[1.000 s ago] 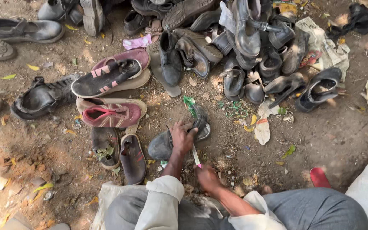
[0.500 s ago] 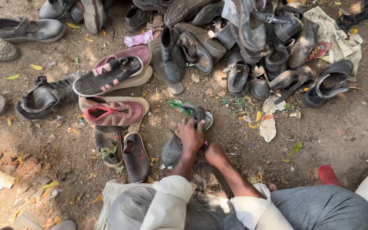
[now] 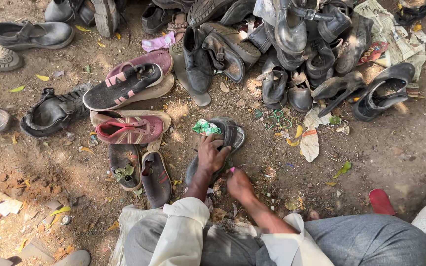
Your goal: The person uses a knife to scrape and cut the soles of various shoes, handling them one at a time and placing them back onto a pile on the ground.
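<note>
A worn dark grey shoe [image 3: 231, 135] lies on the dirt in front of me, toe pointing away. My left hand [image 3: 211, 153] presses down on its middle, fingers curled over it. My right hand [image 3: 238, 183] sits at the shoe's heel end, closed around a small pink-tipped tool [image 3: 231, 170] that is mostly hidden. A crumpled green and white wrapper [image 3: 205, 127] rests by the shoe's far left side.
A heap of black shoes [image 3: 292, 54] fills the top centre and right. Pink sneakers [image 3: 130, 129] and a black and pink sandal [image 3: 123, 84] lie to the left, brown sandals [image 3: 155, 172] near my knee. A red flat object [image 3: 381, 201] lies at right.
My right hand moved from the right of the shoe up to its heel end, close to my left hand. The view shifted slightly downward.
</note>
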